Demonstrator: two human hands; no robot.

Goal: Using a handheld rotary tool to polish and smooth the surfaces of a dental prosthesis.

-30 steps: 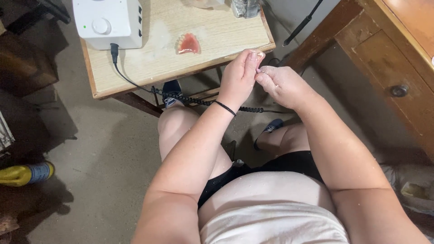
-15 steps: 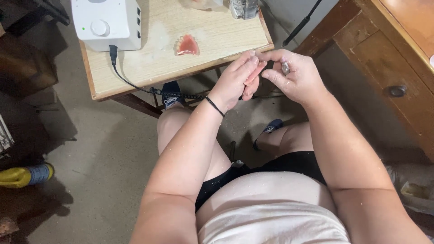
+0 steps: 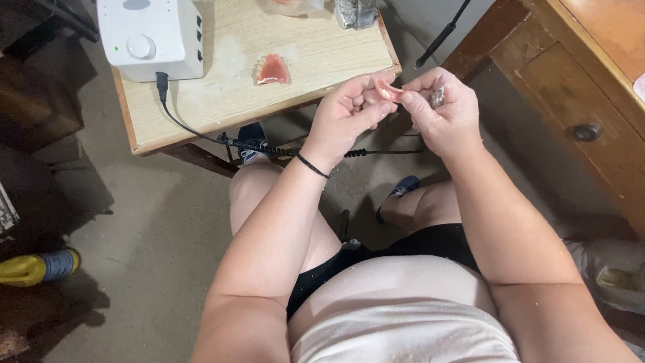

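I see a small pink denture piece [image 3: 388,89] pinched between both hands, held up in the air just off the front right corner of the wooden table [image 3: 222,107], over the knees. My left hand [image 3: 346,114] has thumb and forefinger closed on the piece's left end, other fingers curled in loosely. My right hand [image 3: 447,111] grips the right end w/ thumb and forefinger, and the same hand also clamps a small grey metal tool [image 3: 438,95] in its curled fingers; can't tell exactly what kind of tool. Hands touch each other at the fingertips. A black hair band [image 3: 312,166] sits round the left wrist. On the table, well apart from the hands, lies a second pink denture plate [image 3: 271,70], flat, arch open toward the front edge. Behind it at the table's left is a white box-shaped unit w/ a round knob [image 3: 149,30]; a black cable [image 3: 201,131] plugs into its front face, drops over the table edge and runs as a coiled cord under the hands. Top edge of table: a clear container [image 3: 355,12], partly cut off. Right of me is a brown wooden cabinet w/ a dark round knob [image 3: 586,131]. On the floor far left, a yellow and blue bottle [image 3: 39,265] lies on its side. Both forearms and the white shirt [image 3: 403,333] carry fine pale dust.
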